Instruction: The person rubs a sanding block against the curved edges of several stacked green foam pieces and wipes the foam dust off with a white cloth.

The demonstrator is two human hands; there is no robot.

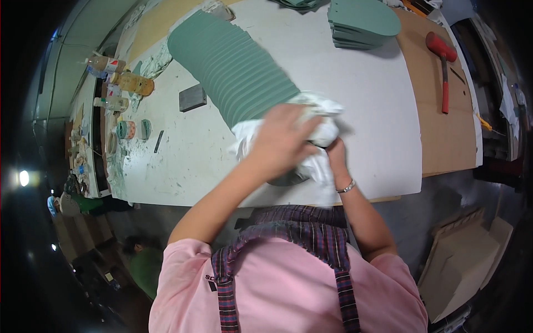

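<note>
A long fanned row of overlapping green sheet pieces (233, 69) with rounded ends runs diagonally across the white table toward me. Over its near end lies a crumpled white cloth (319, 166), spread to both sides of my left hand. My left hand (286, 136) is closed on the cloth from above, its fingers somewhat blurred by motion. At the right edge of the cloth is my right hand (336, 155), a bracelet on its wrist. Its fingers are mostly hidden by the cloth, so their grip does not show. Below the cloth, a dark rounded end (287, 178) of the row shows.
A dark grey block (192, 98) lies left of the row. Bottles (132, 83), a jar (126, 130) and a thin dark strip (159, 141) are farther left. More green pieces (363, 25) are stacked at the far right, near a red mallet (444, 66) on brown board (436, 133).
</note>
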